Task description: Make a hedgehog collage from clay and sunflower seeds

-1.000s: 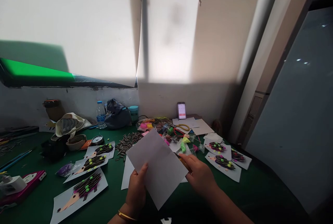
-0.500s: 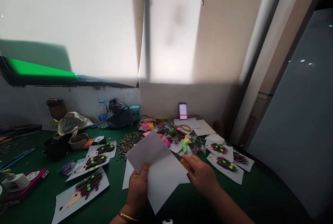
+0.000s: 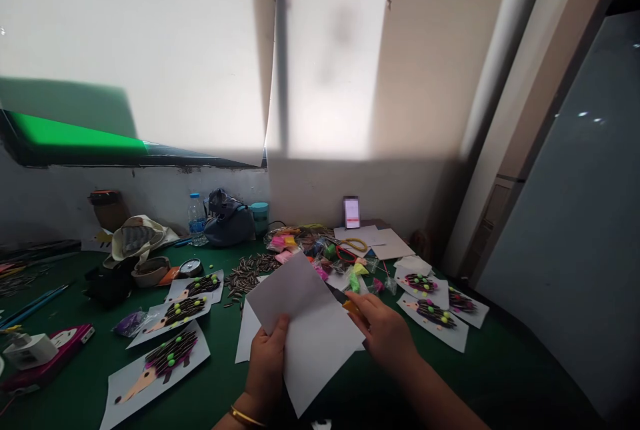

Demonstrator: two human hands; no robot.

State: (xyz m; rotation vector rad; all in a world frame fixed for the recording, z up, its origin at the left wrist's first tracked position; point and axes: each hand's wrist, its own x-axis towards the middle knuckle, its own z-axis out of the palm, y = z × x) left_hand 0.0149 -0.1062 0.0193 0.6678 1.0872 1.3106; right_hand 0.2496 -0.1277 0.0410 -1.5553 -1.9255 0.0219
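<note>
A sheet of white paper [image 3: 315, 337], creased across its upper part, is gripped at its left edge by my left hand [image 3: 269, 353], thumb on top. My right hand [image 3: 383, 327] is closed round the yellow handle of a utility knife [image 3: 351, 307]. The knife's dark blade points up and left, at the sheet's right edge; whether it touches the paper I cannot tell. Under the held sheet, more white paper [image 3: 245, 337] lies on the green table. Behind it is a heap of sunflower seeds [image 3: 253, 273].
Hedgehog pictures [image 3: 165, 357] on paper lie at left, and more hedgehog pictures [image 3: 435, 315] at right. Bags of coloured clay [image 3: 285, 243] and scissors [image 3: 355, 243] are behind the sheet. A phone [image 3: 352, 212] leans on the wall; a bottle [image 3: 197, 220] stands left.
The held sheet has shifted slightly right and down. The knife has moved a little left and up along the sheet's right edge, and more of its blade shows.
</note>
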